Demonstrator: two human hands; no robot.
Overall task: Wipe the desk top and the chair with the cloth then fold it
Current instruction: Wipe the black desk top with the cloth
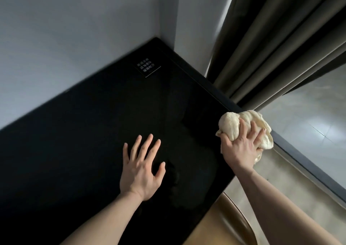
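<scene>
A black glossy desk top (93, 132) fills the middle of the head view and runs into a wall corner. My left hand (142, 170) lies flat on it, fingers spread and straight. At the desk's right edge my right hand (241, 145) grips a bunched cream cloth (232, 125), fingers curled over the wad, which hangs partly past the edge. A brown curved chair back (232, 220) shows below the desk's right corner, partly hidden by my right forearm.
A small black sign with white characters (148, 68) lies near the desk's far corner. Grey-brown curtains (271, 48) hang on the right, next to a dark window frame (307, 162). White walls border the desk at the back.
</scene>
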